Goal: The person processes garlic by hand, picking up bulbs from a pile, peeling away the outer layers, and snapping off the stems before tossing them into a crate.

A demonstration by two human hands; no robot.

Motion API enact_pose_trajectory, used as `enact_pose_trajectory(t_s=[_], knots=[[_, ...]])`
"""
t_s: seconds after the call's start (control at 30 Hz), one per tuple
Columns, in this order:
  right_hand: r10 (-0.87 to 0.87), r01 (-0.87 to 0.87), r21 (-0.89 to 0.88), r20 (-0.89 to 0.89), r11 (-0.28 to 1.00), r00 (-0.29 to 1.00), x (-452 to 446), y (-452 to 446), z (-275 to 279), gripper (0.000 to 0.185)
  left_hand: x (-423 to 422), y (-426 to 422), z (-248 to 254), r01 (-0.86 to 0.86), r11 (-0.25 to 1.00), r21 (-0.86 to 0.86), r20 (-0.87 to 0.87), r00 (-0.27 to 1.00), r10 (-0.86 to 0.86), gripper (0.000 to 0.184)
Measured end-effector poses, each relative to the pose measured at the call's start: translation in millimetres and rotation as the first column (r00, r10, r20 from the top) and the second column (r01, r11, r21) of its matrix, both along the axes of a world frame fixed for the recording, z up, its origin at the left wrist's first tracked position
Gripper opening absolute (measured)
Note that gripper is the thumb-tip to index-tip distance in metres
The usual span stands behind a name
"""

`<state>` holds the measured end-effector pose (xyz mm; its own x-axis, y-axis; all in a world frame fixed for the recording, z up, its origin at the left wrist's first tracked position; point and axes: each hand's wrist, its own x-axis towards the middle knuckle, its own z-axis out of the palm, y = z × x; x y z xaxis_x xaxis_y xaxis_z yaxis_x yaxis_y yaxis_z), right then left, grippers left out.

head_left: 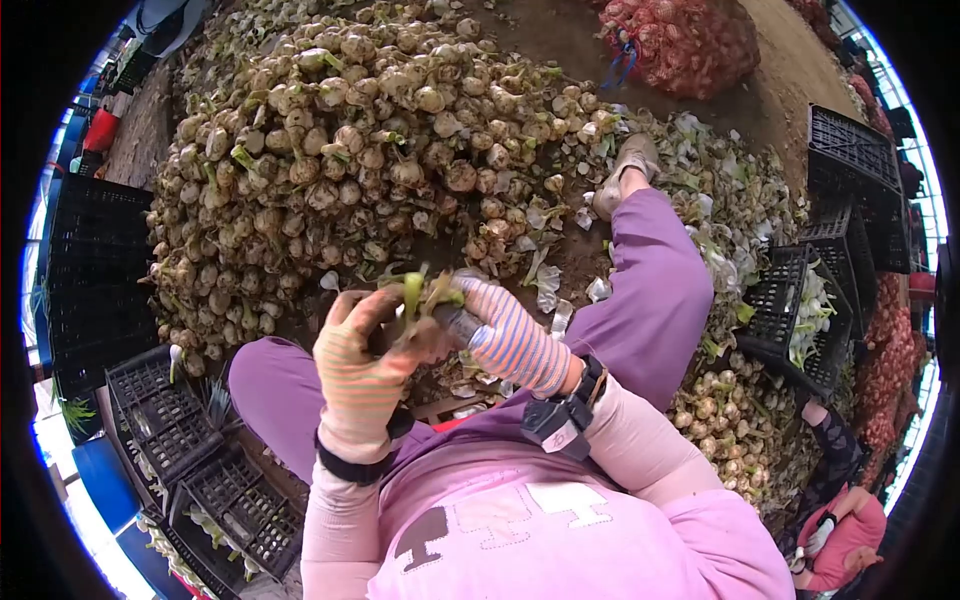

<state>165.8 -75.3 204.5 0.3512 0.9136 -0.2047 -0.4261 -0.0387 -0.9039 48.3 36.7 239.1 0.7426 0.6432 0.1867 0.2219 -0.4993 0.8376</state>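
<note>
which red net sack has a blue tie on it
The red net sack at the top, beyond the shoe; blue string at its left side, the right-edge sacks show none.

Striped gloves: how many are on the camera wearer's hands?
2. One orange-and-pale striped knit glove is on the left hand; one multicoloured striped knit glove is on the right hand. Neither is hidden.

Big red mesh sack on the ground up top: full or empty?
Full, by the look of it: the red mesh sack bulges round, and packed contents show through the mesh.
</note>
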Motion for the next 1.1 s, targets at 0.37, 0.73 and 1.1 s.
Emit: enact_pose_trajectory(t_s=[0.37, 0.73, 1.1], knots=[[-0.214, 0.261, -0.096, 0.342, 0.961, 0.915, 13, 19, -58, 0.025, -27, 27, -34, 0.474, 0.46, -0.751, 0.584, 0.802, 0.126, 0.033], [0.227, -0.23, -0.009, 0.194, 0.973, 0.954, 11, 12, 13, 0.04, -15, 21, 19, 0.116, 0.991, -0.068, -0.045, 0.992, -0.119, 0.014], [0.381, -0.379, -0.069, 0.014, 0.923, 0.924, 12, 7, 2, 0.045, -24, 25, 7, 0.217, 0.903, -0.372, 0.08, 0.976, -0.202, 0.013]])
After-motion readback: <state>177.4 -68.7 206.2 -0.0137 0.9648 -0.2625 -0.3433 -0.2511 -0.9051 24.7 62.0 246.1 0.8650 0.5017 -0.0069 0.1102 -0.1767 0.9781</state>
